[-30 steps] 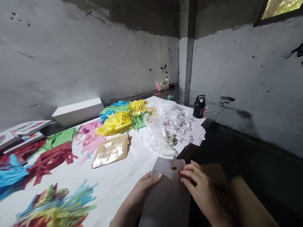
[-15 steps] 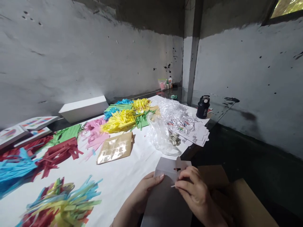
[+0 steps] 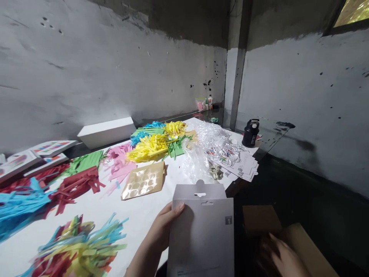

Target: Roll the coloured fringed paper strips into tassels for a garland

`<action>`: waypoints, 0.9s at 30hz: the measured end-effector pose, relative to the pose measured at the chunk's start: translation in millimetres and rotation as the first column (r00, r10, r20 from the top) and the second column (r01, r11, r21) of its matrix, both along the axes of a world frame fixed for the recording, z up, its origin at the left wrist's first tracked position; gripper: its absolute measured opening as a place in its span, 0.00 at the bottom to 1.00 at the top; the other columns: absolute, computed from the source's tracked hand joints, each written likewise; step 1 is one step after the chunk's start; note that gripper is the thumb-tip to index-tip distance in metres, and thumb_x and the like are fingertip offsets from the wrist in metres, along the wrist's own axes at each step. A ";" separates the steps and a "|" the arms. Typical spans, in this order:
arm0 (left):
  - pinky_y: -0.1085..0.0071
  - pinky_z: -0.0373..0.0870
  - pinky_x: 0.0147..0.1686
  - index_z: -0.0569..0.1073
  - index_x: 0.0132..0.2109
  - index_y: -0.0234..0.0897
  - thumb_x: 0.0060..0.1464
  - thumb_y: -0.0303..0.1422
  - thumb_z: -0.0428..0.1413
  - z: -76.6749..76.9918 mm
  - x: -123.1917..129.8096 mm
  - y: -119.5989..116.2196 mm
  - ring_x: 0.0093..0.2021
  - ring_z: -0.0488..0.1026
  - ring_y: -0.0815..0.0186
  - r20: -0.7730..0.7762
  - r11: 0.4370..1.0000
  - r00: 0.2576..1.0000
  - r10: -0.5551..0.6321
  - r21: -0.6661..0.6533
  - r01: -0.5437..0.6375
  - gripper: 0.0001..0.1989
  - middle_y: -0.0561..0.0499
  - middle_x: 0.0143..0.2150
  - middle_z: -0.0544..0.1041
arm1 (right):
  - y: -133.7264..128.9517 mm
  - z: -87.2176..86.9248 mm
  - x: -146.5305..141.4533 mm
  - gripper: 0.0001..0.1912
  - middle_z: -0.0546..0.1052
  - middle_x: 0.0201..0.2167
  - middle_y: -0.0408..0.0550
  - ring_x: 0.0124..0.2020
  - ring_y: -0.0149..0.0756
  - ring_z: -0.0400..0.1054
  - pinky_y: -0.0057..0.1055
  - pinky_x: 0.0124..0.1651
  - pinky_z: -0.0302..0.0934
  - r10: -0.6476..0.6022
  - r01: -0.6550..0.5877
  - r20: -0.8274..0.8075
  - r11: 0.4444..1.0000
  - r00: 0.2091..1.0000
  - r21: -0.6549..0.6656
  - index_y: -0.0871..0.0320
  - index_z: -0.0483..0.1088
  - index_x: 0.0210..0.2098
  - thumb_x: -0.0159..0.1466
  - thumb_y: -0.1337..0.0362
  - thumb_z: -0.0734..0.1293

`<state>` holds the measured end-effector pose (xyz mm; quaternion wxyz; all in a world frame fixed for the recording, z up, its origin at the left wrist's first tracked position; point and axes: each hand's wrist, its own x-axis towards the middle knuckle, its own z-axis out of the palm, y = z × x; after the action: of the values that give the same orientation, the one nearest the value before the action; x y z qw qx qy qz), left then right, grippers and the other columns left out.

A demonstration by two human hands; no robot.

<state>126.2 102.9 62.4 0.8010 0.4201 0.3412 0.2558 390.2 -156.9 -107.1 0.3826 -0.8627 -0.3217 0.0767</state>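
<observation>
My left hand (image 3: 166, 227) is closed on the left edge of a pale grey flat cardboard packet (image 3: 201, 238), thumb on the front. The packet stands upright towards me, with slotted hang holes near its top, a rounded tab above and a small dark square marked 1 at its right side. My right hand (image 3: 281, 254) is low at the right, apart from the packet, over an open brown cardboard box (image 3: 305, 246). Motion and shadow smear its fingers, so I cannot tell whether it holds anything.
Coloured paper-strip bundles (image 3: 77, 250) cover the white sheet (image 3: 141, 215) on the left. Near the middle lie a brown sticker sheet (image 3: 144, 180), clear plastic (image 3: 196, 159) and a heap of white strings (image 3: 217, 140). A dark bottle (image 3: 250, 133) stands at the back right.
My right hand has left the packet and moved down right to the brown box. The packet has turned to face me, and its hang holes now show uncovered. The view has shifted slightly.
</observation>
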 end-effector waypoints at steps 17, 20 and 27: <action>0.61 0.69 0.53 0.82 0.39 0.37 0.46 0.41 0.67 8.2 -46.3 -40.0 0.56 0.71 0.42 -0.166 0.920 0.947 0.276 0.331 -0.210 0.15 0.47 0.44 0.84 | 133.1 103.4 -199.4 0.20 0.81 0.45 0.52 0.47 0.45 0.77 0.38 0.45 0.75 0.164 -0.626 0.686 0.596 0.709 0.504 0.53 0.67 0.62 0.73 0.62 0.57; 0.62 0.68 0.53 0.84 0.38 0.35 0.40 0.33 0.68 17.4 -67.3 -19.4 0.52 0.74 0.46 -0.113 0.952 0.987 0.117 0.295 -0.079 0.14 0.46 0.42 0.85 | 135.3 126.4 -162.9 0.19 0.76 0.51 0.57 0.55 0.47 0.70 0.44 0.53 0.70 0.176 -0.650 0.708 0.588 0.684 0.481 0.57 0.68 0.60 0.71 0.66 0.61; 0.69 0.68 0.33 0.85 0.35 0.33 0.36 0.25 0.60 6.3 -71.3 -24.4 0.29 0.76 0.60 -0.035 0.993 0.992 -0.119 0.023 0.120 0.15 0.50 0.27 0.83 | 152.4 162.1 -118.7 0.11 0.74 0.40 0.50 0.44 0.41 0.68 0.44 0.48 0.64 0.299 -0.720 0.699 0.539 0.649 0.438 0.56 0.74 0.50 0.69 0.70 0.66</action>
<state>54.9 78.6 68.7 0.8039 0.4537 0.3256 0.2047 271.4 -4.5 55.0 0.5208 -0.4976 -0.6690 -0.1832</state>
